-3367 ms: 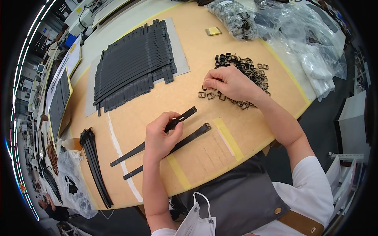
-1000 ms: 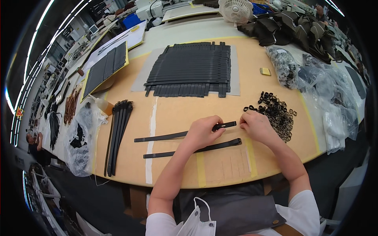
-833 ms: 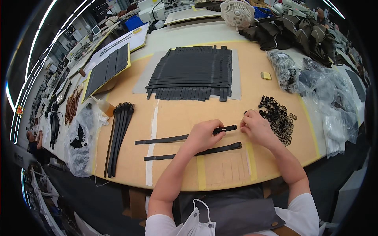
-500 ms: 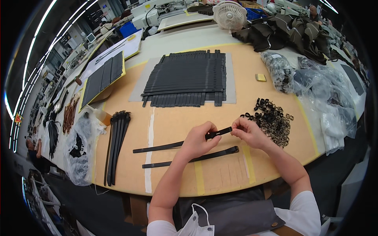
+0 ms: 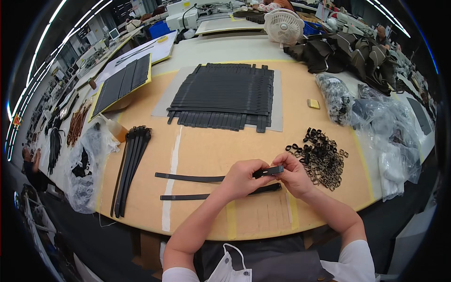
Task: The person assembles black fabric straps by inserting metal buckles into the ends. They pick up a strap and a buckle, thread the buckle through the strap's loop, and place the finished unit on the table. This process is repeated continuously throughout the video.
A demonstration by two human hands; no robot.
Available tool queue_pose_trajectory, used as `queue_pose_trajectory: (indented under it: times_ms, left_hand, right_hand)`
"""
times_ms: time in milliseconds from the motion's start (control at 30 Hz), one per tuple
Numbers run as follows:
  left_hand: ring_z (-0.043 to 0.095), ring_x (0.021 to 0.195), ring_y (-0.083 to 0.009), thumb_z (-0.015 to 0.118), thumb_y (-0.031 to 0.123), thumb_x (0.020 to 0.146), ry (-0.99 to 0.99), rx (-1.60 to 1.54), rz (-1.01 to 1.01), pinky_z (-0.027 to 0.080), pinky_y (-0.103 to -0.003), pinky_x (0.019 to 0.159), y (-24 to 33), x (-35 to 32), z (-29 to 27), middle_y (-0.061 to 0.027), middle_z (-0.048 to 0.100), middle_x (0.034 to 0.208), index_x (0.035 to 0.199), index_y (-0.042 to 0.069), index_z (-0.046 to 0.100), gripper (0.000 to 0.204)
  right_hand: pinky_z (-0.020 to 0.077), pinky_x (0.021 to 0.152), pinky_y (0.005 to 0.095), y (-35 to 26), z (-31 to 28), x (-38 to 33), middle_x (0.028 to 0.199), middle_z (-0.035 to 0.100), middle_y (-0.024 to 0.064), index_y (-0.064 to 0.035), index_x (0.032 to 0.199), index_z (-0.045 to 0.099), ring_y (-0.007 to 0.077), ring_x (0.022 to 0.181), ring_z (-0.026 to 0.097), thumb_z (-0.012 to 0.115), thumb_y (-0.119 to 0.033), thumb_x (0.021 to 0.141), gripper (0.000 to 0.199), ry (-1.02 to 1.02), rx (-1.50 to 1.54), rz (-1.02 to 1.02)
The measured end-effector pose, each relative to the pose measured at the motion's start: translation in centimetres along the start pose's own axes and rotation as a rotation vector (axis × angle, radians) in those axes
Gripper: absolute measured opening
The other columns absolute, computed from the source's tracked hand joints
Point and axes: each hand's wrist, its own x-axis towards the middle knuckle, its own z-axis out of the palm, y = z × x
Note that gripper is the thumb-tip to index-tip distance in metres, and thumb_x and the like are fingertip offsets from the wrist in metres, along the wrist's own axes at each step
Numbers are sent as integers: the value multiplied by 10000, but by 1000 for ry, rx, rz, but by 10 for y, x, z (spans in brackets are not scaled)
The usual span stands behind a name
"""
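Note:
Near the front of the table, my left hand (image 5: 244, 177) grips a black strap (image 5: 188, 177) close to its right end, where a small slot shows. The strap's long tail runs out to the left. My right hand (image 5: 295, 177) is closed at that same end, with fingertips behind and below the tip. Whether a small part is also between its fingers is hidden. A second black strap (image 5: 185, 197) lies just below, its right part partly behind my left hand and wrist. To the right of my right hand spreads a heap of small metal buckles and black loops (image 5: 331, 169).
A bundle of finished-looking black straps (image 5: 131, 164) lies at the left, beside a plastic bag (image 5: 84, 188) and a bottle (image 5: 115, 129). Flat black strips (image 5: 221, 96) cover a grey board in the middle. Plastic bags (image 5: 390, 127) and a fan (image 5: 284, 26) stand farther off.
My hands have come closer together at the strap's end. The right fingers have shifted from the tip to behind and under it. The view has also shifted slightly.

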Motion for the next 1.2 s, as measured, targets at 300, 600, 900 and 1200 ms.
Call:
queue_pose_trajectory:
  times_ms: [300,600,900,1200]
  left_hand:
    - [578,608,-52,763,65,889,50,-49,-31,459,-249,555,-1,-2,4,-19,681,700,968,0,771,104]
    - [497,618,-11,729,126,931,-62,-260,-250,374,-223,542,-1,0,1,64,626,701,958,8,768,127]
    - [497,702,-9,747,86,925,-83,-353,-361,378,-209,624,-5,1,-10,67,620,754,928,-5,747,91]
    - [496,681,-5,749,79,927,-126,-307,-374,368,-209,590,-7,3,-11,59,628,750,912,-5,746,85]
  right_hand:
    - [545,885,240,3,6,-1,1046,702,27,-53,1162,592,100,984,677,711,-24,987,214,126,-80,-108]
    - [558,849,260,-7,3,-3,1000,709,41,-16,1174,605,103,889,684,685,-63,1014,185,86,-176,-59]
    - [563,875,264,-23,5,0,1106,743,59,10,1320,626,93,947,682,684,-144,1030,333,-11,-96,114]
    - [542,820,236,-19,0,0,1041,742,29,-25,1209,710,71,899,670,701,-192,1028,247,-38,-140,233]
